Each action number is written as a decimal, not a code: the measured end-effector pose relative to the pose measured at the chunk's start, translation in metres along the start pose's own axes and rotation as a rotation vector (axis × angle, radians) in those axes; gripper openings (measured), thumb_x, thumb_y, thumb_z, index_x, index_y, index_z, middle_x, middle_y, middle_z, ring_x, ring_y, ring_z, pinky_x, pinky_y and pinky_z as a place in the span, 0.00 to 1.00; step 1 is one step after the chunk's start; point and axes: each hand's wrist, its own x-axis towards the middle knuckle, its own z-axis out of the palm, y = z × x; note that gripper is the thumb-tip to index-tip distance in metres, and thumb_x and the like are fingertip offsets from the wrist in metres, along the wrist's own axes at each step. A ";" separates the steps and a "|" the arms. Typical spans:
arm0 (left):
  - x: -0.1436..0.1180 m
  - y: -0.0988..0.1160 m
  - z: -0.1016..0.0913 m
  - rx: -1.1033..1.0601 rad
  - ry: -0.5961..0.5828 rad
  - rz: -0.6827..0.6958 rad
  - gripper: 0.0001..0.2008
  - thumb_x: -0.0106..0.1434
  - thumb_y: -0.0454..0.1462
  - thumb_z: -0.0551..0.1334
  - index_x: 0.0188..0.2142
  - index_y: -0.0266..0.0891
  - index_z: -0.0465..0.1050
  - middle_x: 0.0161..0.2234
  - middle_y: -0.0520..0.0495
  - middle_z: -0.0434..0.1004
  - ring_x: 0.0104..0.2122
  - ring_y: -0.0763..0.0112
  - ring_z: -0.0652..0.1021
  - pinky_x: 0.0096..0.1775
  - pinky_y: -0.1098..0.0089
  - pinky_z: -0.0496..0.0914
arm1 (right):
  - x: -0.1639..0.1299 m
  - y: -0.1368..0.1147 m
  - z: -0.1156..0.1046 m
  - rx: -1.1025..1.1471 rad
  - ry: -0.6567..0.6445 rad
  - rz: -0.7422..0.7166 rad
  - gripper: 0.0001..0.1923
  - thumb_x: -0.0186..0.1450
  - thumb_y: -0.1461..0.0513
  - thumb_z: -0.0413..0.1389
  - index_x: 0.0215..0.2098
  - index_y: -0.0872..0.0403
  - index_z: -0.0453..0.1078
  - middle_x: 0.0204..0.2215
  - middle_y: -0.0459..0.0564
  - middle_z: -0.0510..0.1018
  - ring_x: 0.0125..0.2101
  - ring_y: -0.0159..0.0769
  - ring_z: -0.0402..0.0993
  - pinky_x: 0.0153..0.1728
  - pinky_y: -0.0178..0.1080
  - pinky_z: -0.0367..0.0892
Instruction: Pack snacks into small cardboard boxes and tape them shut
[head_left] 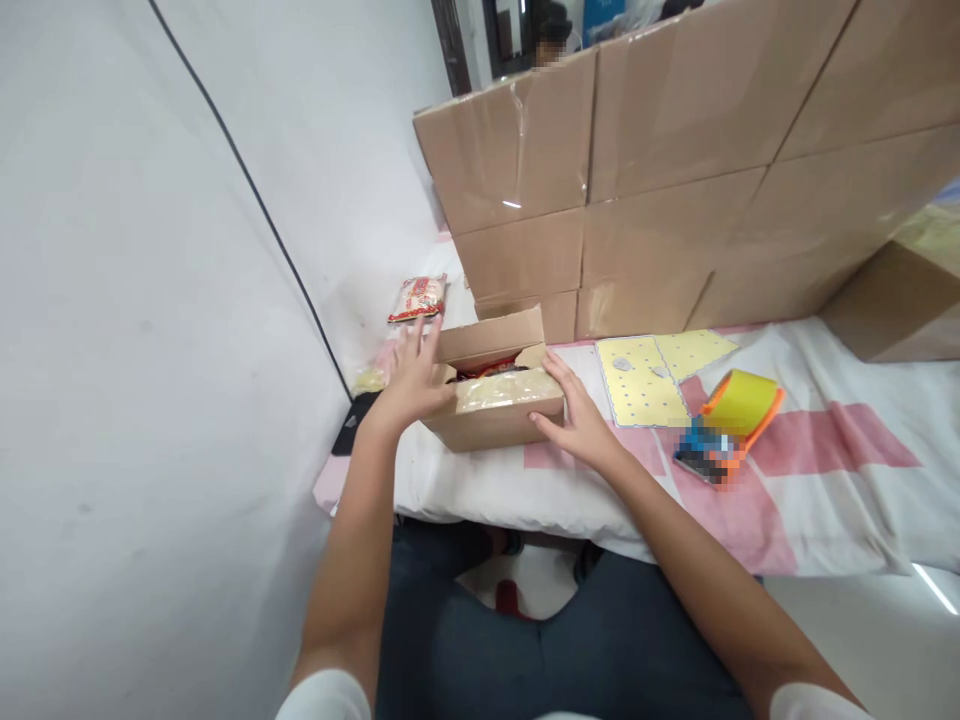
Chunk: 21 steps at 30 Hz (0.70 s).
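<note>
Head camera shows us, nearest, our dark trousers [465, 640] below the pink and white cloth [480, 490]. On it, close to the front edge, the small carton [495, 425] stands between our hands, which are apart. Our right hand [581, 415] grips its right end, with thumb on the front; our left hand [412, 380] is spread at the left end, and how firmly it touches, we cannot tell. Inside, something red and dark shows, partly hidden by flaps. To our right lie an orange tape dispenser [735, 415] and yellow sheets [630, 398]. Farther left is a red-and-white packet [420, 297]. Behind, stacked cartons [660, 240] obstruct our view; beyond them appears a person's head [555, 22].
</note>
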 end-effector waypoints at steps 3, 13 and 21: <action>0.015 0.021 -0.005 0.113 -0.028 0.088 0.53 0.55 0.37 0.64 0.75 0.45 0.37 0.73 0.37 0.49 0.72 0.38 0.47 0.65 0.30 0.33 | 0.000 0.000 -0.002 -0.025 -0.004 -0.014 0.40 0.65 0.57 0.60 0.71 0.49 0.52 0.73 0.59 0.50 0.71 0.53 0.51 0.68 0.62 0.52; -0.026 0.049 0.025 0.110 -0.012 0.166 0.20 0.71 0.44 0.54 0.57 0.45 0.75 0.58 0.42 0.73 0.55 0.53 0.75 0.58 0.55 0.68 | -0.009 0.002 0.005 0.055 0.006 0.102 0.52 0.66 0.56 0.59 0.76 0.47 0.28 0.73 0.60 0.52 0.70 0.51 0.54 0.67 0.59 0.57; -0.046 0.046 0.053 0.118 0.052 0.142 0.30 0.68 0.47 0.61 0.66 0.38 0.66 0.65 0.36 0.68 0.64 0.47 0.68 0.65 0.50 0.60 | -0.028 -0.007 -0.044 -0.164 0.291 0.098 0.37 0.71 0.48 0.51 0.73 0.48 0.46 0.68 0.62 0.60 0.63 0.53 0.66 0.62 0.62 0.61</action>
